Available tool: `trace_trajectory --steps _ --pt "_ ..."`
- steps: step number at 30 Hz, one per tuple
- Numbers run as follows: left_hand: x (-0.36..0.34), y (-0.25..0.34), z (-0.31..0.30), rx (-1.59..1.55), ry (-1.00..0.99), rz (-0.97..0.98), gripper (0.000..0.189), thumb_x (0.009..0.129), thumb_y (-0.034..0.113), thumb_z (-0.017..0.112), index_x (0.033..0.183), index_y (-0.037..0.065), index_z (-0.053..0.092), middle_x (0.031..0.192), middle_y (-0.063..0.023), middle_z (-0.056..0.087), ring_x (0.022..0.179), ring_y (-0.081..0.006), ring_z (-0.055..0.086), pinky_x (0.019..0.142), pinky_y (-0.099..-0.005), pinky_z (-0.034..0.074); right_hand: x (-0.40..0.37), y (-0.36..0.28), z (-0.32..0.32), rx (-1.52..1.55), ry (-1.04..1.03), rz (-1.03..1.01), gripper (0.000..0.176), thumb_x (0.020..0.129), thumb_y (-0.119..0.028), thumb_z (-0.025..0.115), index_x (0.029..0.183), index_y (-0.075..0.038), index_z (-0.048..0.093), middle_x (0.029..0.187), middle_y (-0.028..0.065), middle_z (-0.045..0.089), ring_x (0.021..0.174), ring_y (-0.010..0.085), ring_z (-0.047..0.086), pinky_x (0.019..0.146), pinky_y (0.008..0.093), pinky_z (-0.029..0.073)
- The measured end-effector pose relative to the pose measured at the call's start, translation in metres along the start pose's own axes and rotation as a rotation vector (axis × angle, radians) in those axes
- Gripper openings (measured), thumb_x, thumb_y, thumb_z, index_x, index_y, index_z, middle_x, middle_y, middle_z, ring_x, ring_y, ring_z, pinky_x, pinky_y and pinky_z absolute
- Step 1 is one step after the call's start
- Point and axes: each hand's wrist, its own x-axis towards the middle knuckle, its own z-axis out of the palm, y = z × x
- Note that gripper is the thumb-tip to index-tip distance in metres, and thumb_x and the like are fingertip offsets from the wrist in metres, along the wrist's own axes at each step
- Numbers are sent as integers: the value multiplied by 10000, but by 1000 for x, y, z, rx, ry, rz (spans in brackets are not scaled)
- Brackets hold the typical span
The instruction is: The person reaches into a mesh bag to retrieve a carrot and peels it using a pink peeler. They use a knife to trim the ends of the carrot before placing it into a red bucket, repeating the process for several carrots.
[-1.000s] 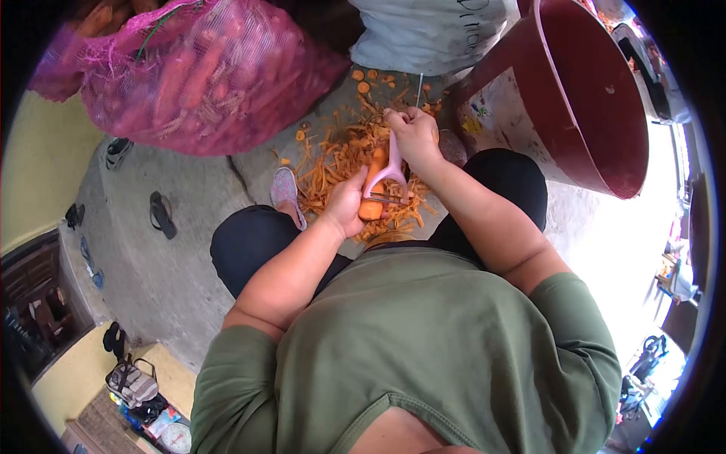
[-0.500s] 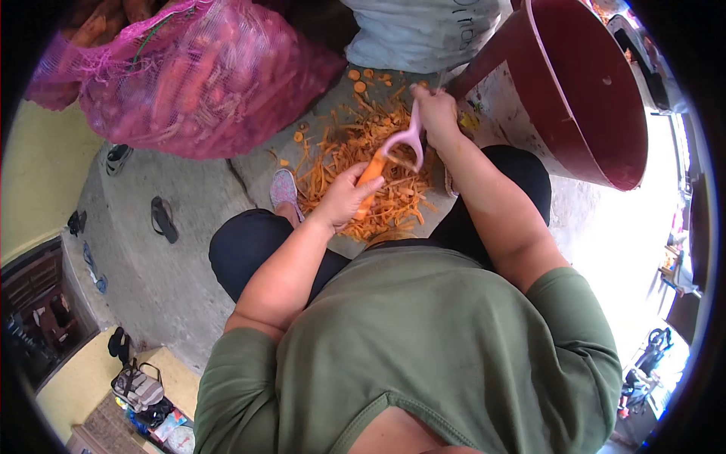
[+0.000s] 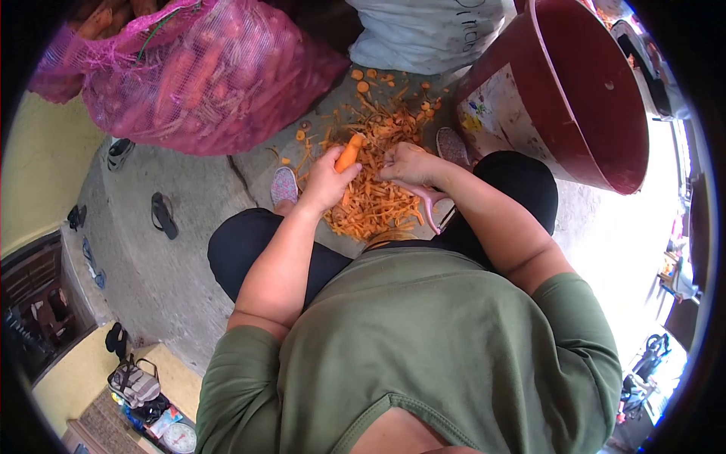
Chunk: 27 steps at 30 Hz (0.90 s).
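An orange carrot (image 3: 349,153) is gripped in my left hand (image 3: 327,181), its upper end pointing up and slightly right. My right hand (image 3: 412,164) is closed round the handle of a pink peeler (image 3: 429,198), whose forked head points down and right, over my lap side. The peeler is apart from the carrot. Under both hands a heap of orange peelings (image 3: 378,200) lies on the concrete floor between my feet, with round carrot slices at its far edge.
A pink mesh sack (image 3: 212,83) full of carrots stands at the upper left. Beyond the peelings is a white sack (image 3: 423,34). A large dark red bucket (image 3: 529,91) leans at the right. Slippers (image 3: 163,216) lie on the floor at the left.
My right hand has come down and left, and the peeler has swung from the carrot to below and right of the hand. The carrot in my left hand has moved up and left.
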Motion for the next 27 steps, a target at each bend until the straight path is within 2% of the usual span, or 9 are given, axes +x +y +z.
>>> trace_trajectory --steps 9,11,12,14,16,17,20,23,27 --pt "-5 2 7 226 -1 36 343 698 225 611 957 25 509 843 -144 545 773 -270 532 682 -330 413 11 10 8 -180 36 -88 378 577 -348 616 682 12 571 656 183 565 669 260 568 631 338 437" --pt "-16 14 19 262 -152 269 336 700 206 619 958 18 512 870 -134 538 823 -217 529 708 -297 405 28 37 22 -276 127 -114 387 580 -323 622 732 29 573 674 193 570 686 260 572 633 342 442" --pt "-19 23 25 281 -233 387 333 701 196 623 958 15 513 884 -129 534 848 -190 527 720 -280 400 27 34 19 -270 43 -60 397 580 -325 623 744 33 575 689 202 571 697 269 573 640 346 441" --pt "-18 27 26 233 -154 282 316 715 199 619 953 18 516 888 -108 522 843 -179 512 728 -279 399 24 28 15 -263 -138 50 419 580 -329 627 769 41 580 720 220 573 720 287 575 653 354 440" --pt "-3 14 14 172 40 151 272 739 188 602 942 27 521 881 -84 525 821 -169 509 730 -272 400 30 27 21 -87 -67 208 401 567 -346 652 737 12 589 721 166 588 666 245 565 623 328 440" --pt "4 7 12 -407 -38 86 210 776 163 568 949 55 524 887 -43 520 803 -142 498 722 -249 397 26 23 19 2 -93 234 396 561 -347 659 739 1 592 720 146 590 656 227 560 616 322 439" --pt "0 25 2 -967 18 -102 181 780 122 559 938 48 514 885 -34 529 823 -130 512 711 -263 429 16 11 18 197 -58 111 369 568 -286 676 778 4 591 686 106 576 630 177 532 597 289 423" --pt "-1 26 -6 -1005 10 -117 173 741 47 589 893 43 507 896 -37 532 810 -119 522 645 -258 462 20 14 15 305 20 54 316 612 -213 663 850 -19 587 753 68 597 710 145 538 678 252 408" --pt "1 17 -25 -726 -225 -145 264 677 -27 606 905 46 494 873 -53 529 786 -107 524 650 -238 457 25 15 6 556 111 -192 382 590 -286 684 851 -20 597 679 84 585 637 144 540 610 277 424"
